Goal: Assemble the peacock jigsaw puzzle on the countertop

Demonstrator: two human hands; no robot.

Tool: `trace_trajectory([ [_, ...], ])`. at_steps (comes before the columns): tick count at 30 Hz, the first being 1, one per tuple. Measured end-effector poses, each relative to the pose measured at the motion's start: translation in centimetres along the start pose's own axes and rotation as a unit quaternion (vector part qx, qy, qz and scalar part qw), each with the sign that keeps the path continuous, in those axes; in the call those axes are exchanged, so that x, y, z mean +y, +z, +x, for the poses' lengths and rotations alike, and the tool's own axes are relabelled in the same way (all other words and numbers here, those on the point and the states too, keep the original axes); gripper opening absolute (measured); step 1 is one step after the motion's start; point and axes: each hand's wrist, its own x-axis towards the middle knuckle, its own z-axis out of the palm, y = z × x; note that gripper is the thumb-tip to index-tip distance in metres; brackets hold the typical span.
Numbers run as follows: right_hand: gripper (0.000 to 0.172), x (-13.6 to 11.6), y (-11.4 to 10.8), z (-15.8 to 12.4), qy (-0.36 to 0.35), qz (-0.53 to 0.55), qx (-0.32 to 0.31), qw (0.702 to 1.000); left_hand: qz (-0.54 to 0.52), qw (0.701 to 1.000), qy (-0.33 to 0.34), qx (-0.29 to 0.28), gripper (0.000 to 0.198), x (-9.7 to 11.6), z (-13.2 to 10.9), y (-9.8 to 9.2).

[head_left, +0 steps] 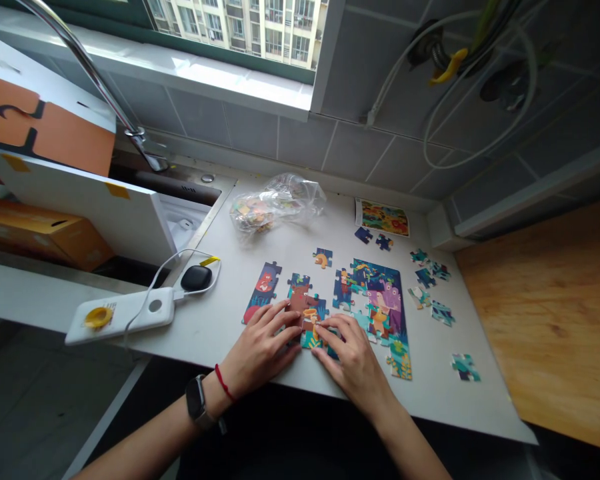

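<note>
My left hand [266, 345] lies with fingers stretched out over the left edge of a partly joined puzzle section [301, 300] showing a brown animal. My right hand [351, 353] has its fingers and thumb curled round a dark blue puzzle piece [334, 345] at that section's lower right; the fingers partly hide it. Left of these hands is a joined strip [265, 283] with a red figure. A larger joined section [387, 293] with a purple creature lies to the right, with gaps in its left part. A loose piece [323, 258] with an orange shape sits above.
Several loose pieces [425, 277] lie at the right, one piece [464, 367] nearer the front edge. A picture card [383, 217] and a clear plastic bag [275, 203] of pieces are at the back. A white power bank [120, 317] with cable stands left, by the sink [220, 200].
</note>
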Motion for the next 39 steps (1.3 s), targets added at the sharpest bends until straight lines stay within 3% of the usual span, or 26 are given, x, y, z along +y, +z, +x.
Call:
trace_trajectory([
  [7, 0.033, 0.0, 0.0, 0.3, -0.010, -0.042, -0.010, 0.999, 0.010, 1.000, -0.004, 0.005, 0.020, 0.1, 0.1, -0.1],
  [22, 0.043, -0.8, 0.8, -0.6, -0.024, -0.118, -0.025, 0.992, 0.011, 0.999, 0.049, 0.019, 0.022, 0.1, 0.2, -0.2],
  [39, 0.036, -0.3, 1.2, -0.3, -0.051, -0.128, -0.002, 0.990, 0.006, 0.999, 0.019, 0.033, 0.016, 0.2, 0.4, -0.1],
])
